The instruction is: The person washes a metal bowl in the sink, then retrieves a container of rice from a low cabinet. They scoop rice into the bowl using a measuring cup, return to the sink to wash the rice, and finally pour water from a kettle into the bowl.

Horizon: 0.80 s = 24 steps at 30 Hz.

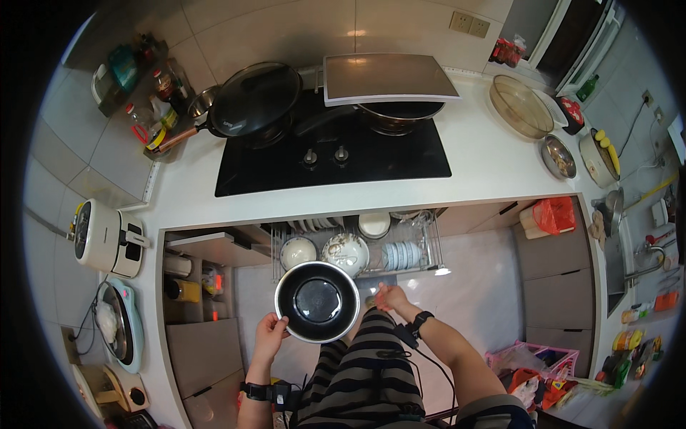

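My left hand (272, 331) grips the rim of a round metal pot with a dark inside (317, 302), thumb over the edge. The pot holds no food and hangs in front of an open pull-out wire dish rack (435, 244). To the pot's right, my right hand (389, 298) is held apart from it with the fingers partly curled; nothing shows in it. Behind the pot, the rack bears a white bowl (298, 252), a patterned bowl (345, 253), a white dish (374, 224) and a row of blue-and-white bowls (402, 256).
Above the rack, a black gas hob (332, 170) bears a lidded frying pan (257, 102) and a second pan (401, 111) under a flat panel (388, 79). An air fryer (104, 238) stands left. A cabinet door (206, 244) is open. A pink basket (568, 360) stands on the floor, right.
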Available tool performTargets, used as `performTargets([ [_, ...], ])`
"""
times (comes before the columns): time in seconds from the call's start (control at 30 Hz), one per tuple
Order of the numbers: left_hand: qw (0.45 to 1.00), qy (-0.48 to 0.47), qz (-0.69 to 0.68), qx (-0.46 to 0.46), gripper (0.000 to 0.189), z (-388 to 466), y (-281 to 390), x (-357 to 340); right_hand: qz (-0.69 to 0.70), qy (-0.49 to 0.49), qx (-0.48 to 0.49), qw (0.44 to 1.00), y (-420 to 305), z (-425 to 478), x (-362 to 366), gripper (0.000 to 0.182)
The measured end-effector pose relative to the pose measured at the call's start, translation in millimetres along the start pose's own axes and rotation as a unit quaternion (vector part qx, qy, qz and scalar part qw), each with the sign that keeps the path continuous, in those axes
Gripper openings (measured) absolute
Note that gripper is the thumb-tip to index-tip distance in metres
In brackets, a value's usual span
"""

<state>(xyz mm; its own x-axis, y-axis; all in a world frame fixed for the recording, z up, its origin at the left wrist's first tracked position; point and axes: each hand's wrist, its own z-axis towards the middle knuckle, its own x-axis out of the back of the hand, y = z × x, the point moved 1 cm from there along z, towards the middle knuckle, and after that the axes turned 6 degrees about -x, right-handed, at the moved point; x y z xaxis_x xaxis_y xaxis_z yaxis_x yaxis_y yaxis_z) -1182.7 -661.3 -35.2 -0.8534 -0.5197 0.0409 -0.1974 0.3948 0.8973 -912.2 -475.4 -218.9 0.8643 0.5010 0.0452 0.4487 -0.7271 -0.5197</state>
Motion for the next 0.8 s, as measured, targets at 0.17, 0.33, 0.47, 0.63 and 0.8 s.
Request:
performTargets([
  [0.17, 0.999, 0.022, -0.022, 0.017, 0.013, 1, 5, -28, -0.059, -0.185, -0.120, 0.974, 2, -17, 25, 0.046],
  [0.33, 0.992, 0.110, -0.035, 0.047, 0.013, -1, -2, -47, -0.157, -0.126, 0.016, 0.979, -52, 9, 85, 0.037],
  [0.47, 0.980, 0.185, -0.049, 0.050, 0.011, -7, 3, -63, -0.424, 0.085, 0.259, 0.864, -63, 99, 130, 0.031],
  [0.63, 0.959, 0.268, -0.066, 0.069, 0.011, -37, -5, -62, -0.615, -0.036, 0.154, 0.773, -46, 167, 122, 0.039],
  [0.8, 0.934, 0.342, -0.073, 0.067, 0.012, -59, -8, -53, -0.587, 0.004, 0.175, 0.790, -31, 186, 127, 0.033],
])
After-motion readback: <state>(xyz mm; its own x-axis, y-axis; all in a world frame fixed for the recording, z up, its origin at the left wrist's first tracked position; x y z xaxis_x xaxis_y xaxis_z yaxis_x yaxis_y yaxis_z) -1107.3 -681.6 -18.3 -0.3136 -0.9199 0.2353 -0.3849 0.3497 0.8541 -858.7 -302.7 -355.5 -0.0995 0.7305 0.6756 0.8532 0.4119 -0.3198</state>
